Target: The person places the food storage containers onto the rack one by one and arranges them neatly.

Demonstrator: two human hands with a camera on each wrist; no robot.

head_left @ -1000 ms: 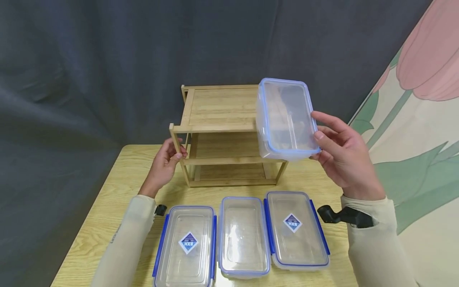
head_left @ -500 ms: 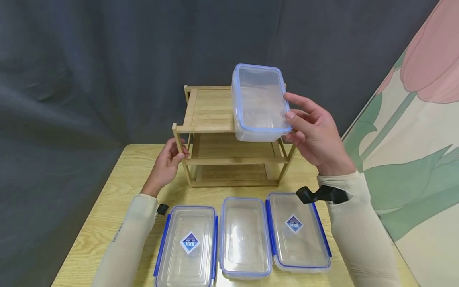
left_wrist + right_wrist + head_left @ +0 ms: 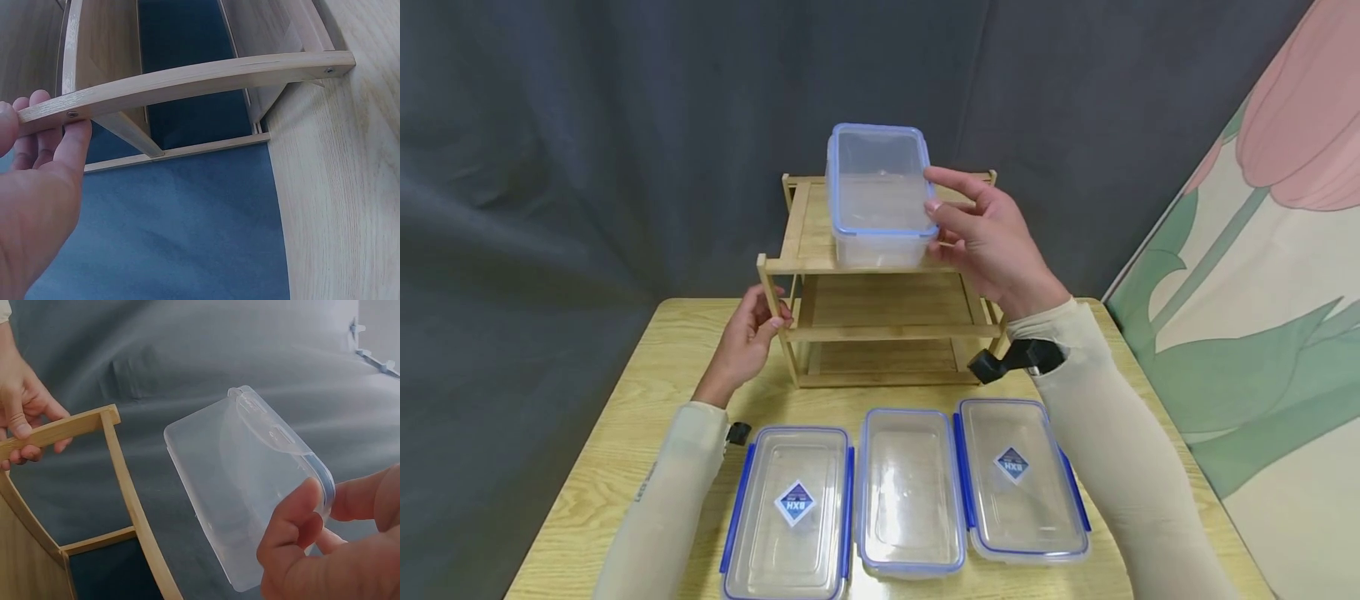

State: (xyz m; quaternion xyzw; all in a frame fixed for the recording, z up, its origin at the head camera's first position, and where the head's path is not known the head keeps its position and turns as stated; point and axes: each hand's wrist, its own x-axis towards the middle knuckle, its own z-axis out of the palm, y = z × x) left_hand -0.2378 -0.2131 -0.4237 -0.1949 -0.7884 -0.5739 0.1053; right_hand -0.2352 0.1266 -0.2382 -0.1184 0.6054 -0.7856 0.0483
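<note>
My right hand (image 3: 988, 237) grips a clear plastic food container (image 3: 883, 183) with a light blue rim by its right side. In the head view the container overlaps the top board of a wooden three-tier shelf (image 3: 891, 333); the right wrist view shows it held apart from the frame, tilted. My left hand (image 3: 745, 342) holds the shelf's front left post (image 3: 206, 84), thumb on one side and fingers round the other. Part of the top board is hidden behind the container.
Three lidded containers lie in a row before the shelf: a left one (image 3: 790, 550) and a right one (image 3: 1037, 508) with dark blue clips, and a middle one (image 3: 910, 492). A dark curtain (image 3: 700, 125) hangs behind the wooden table (image 3: 617, 450).
My right hand has carried the container left and upward, from the shelf's right side to above its top board. The left hand keeps its hold on the post.
</note>
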